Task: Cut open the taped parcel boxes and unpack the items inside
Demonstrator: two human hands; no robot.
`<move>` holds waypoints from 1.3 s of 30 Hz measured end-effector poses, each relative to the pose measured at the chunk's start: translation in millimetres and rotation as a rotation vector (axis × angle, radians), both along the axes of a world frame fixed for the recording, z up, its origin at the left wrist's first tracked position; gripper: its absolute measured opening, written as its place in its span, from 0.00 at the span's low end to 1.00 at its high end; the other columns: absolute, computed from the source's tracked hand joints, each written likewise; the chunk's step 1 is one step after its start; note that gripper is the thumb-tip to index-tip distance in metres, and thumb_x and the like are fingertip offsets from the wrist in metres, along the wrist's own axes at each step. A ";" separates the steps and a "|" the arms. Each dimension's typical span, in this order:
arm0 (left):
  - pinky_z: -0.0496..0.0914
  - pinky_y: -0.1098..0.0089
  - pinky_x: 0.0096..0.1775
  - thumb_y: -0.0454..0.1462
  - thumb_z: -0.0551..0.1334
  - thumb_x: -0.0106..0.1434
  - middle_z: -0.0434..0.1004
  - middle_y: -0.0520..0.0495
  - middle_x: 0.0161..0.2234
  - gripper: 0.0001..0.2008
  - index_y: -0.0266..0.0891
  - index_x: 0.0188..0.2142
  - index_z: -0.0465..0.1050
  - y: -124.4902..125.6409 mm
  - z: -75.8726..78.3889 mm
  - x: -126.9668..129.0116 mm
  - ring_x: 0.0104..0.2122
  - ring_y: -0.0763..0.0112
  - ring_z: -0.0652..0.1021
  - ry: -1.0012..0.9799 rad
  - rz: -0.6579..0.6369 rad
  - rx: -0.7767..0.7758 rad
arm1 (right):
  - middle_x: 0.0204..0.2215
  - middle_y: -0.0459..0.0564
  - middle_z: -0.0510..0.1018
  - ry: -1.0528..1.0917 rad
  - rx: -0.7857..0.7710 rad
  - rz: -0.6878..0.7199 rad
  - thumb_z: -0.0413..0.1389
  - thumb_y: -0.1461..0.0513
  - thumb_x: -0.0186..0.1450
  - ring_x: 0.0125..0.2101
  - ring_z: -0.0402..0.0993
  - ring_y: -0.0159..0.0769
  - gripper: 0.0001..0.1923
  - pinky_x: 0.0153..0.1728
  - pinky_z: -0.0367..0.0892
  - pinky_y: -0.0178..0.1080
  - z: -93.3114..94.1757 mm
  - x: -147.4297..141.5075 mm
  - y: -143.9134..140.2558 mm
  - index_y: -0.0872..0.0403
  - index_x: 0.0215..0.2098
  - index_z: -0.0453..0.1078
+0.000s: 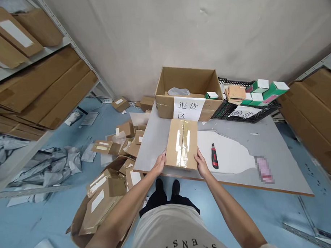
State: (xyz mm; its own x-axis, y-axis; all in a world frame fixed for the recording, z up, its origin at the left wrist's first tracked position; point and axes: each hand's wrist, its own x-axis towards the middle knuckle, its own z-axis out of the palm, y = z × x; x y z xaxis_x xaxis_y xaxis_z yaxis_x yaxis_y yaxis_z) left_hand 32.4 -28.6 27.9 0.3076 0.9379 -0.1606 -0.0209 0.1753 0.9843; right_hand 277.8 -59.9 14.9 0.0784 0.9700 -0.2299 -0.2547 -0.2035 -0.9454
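A small brown cardboard parcel point(181, 143), sealed with clear tape over two white strips, lies on the grey table point(264, 142) near its front edge. My left hand point(159, 163) grips the parcel's near left corner. My right hand point(201, 162) grips its near right corner. A red and black utility knife point(214, 156) lies on the table just right of my right hand.
An open cardboard box point(188, 92) with a paper sign stands at the table's back. A black crate point(246, 106) with green and white boxes is to its right. Several brown parcels point(112, 169) litter the floor at left. Shelves with flat cardboard stand on both sides.
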 end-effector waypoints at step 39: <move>0.54 0.62 0.58 0.62 0.35 0.61 0.72 0.35 0.52 0.45 0.32 0.49 0.74 274.5 16.7 62.1 0.58 0.53 0.66 0.208 -0.314 -0.327 | 0.58 0.44 0.66 0.492 -0.402 -0.516 0.43 0.35 0.59 0.64 0.50 0.45 0.30 0.55 0.59 0.59 6.4 -36.7 -78.9 0.37 0.51 0.67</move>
